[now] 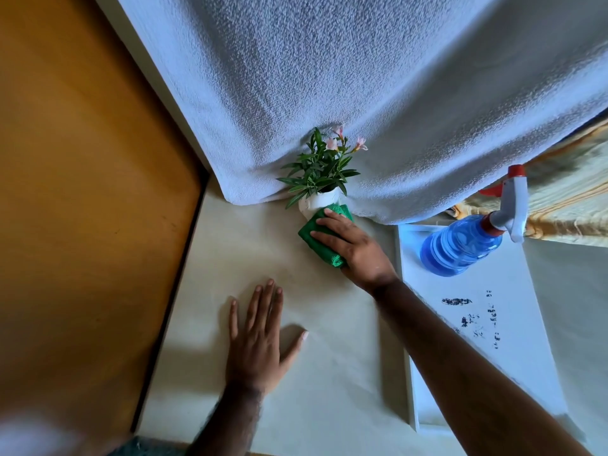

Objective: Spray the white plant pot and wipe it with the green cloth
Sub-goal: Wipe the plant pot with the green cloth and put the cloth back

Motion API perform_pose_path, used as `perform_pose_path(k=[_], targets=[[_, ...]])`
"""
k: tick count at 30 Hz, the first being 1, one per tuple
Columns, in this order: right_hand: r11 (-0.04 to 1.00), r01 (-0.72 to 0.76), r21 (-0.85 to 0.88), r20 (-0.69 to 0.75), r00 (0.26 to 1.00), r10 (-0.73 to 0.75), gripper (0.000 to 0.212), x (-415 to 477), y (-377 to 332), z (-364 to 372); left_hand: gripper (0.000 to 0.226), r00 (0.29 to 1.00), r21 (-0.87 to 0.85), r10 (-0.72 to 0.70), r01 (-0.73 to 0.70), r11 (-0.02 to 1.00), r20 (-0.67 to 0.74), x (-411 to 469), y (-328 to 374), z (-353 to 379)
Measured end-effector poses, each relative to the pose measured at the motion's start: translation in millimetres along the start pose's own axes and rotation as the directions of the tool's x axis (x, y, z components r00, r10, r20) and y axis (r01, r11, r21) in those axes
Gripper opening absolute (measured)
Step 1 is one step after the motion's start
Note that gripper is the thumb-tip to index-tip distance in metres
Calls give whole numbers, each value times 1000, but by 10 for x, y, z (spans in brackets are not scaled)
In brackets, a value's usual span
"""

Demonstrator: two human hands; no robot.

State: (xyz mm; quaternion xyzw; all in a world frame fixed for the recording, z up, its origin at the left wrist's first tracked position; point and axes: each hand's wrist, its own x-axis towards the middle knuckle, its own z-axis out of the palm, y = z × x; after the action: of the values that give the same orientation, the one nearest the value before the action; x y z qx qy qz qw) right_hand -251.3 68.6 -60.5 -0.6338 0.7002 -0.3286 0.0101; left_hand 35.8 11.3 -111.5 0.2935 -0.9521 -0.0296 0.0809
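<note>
The white plant pot [318, 201] stands at the back of the pale table, holding a small green plant with pink flowers [320, 166]. Its lower front is hidden by the folded green cloth [312, 232]. My right hand [353, 245] presses the cloth flat against the pot's near side, fingers spread over it. Nearer to me, my left hand [260, 337] lies palm down on the table [204, 357], fingers apart, holding nothing. The blue spray bottle [460, 245] with a white and red trigger head stands to the right on a white tray.
A white textured curtain [329, 77] hangs right behind the pot and touches the plant. The white tray [513, 340] lies on the right with dark marks on it. An orange-brown wooden panel [82, 192] borders the table on the left.
</note>
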Motion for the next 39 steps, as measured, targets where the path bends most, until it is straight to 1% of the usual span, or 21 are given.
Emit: perform_pose_path(k=[3,6,8,10,12,14,15,18,23,27,31,35,39], targets=[[999,-39,3,37,999,39,33,-79,-31,60,89,1000,-7,-5,5,1000,6,-1,4,-2],[992,-128,-5,76,989,128,36,-151,-70,90,89,1000,-6,-5,5,1000,10,6,10,-5],[987,-157,-22,80,984,158,35,-162,-66,94,91,1000,-14,-4,4,1000,8,5,13,-1],[990,-134,-35,75,988,136,37,-156,-95,86,91,1000,-18,-7,7,1000,8,-1,7,0],[997,-54,-49,58,997,56,40,-153,-177,65,91,1000,-21,-6,6,1000,8,-4,5,-2],[997,12,-71,13,1000,-11,43,-117,-233,35,91,1000,-25,-4,5,1000,5,4,8,2],[997,17,-77,-27,999,-19,44,-68,-231,19,92,1000,-27,-5,5,1000,3,5,10,5],[997,-40,-68,-128,991,31,44,82,-160,-19,93,1000,-21,-6,7,1000,7,-2,11,3],[999,-45,-31,-120,992,41,47,67,-76,9,93,1000,-21,-4,4,1000,14,1,7,3],[997,-75,1,-132,988,75,41,37,-63,50,94,1000,-17,-7,8,1000,27,-7,-1,2],[997,-78,-17,-158,985,74,37,10,-45,101,94,1000,-15,-8,8,1000,25,-4,1,2],[994,-92,-53,-172,982,82,40,-20,-43,143,94,999,-5,-9,9,1000,30,-11,-3,6],[990,-123,-75,-165,980,109,34,-48,-82,201,93,999,-2,-8,8,1000,33,-13,-8,8]])
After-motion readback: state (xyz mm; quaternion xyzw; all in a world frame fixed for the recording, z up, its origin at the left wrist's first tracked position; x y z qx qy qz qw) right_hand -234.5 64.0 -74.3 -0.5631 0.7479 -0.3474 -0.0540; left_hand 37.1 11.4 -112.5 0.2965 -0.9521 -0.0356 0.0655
